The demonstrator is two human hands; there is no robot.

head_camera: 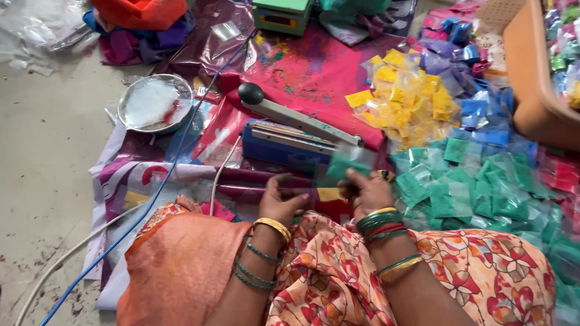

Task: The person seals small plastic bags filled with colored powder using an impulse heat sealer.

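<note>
My right hand point(364, 188) holds a small clear packet of green powder point(346, 163), blurred, just in front of the blue heat sealer point(285, 141). The sealer's grey arm with a black knob point(251, 93) is raised. My left hand point(280, 200) rests low beside the right one with fingers curled; whether it holds anything is unclear. Both wrists carry bangles. A heap of green packets point(478, 190) lies just right of my right hand.
Yellow packets point(403, 96), blue packets point(487, 115) and red packets point(561, 172) lie in heaps at the right. A brown tub point(532, 105) holds mixed packets. A steel bowl point(155, 102), a green scale point(283, 4), cloth bundles and cables point(151, 201) surround the plastic sheet.
</note>
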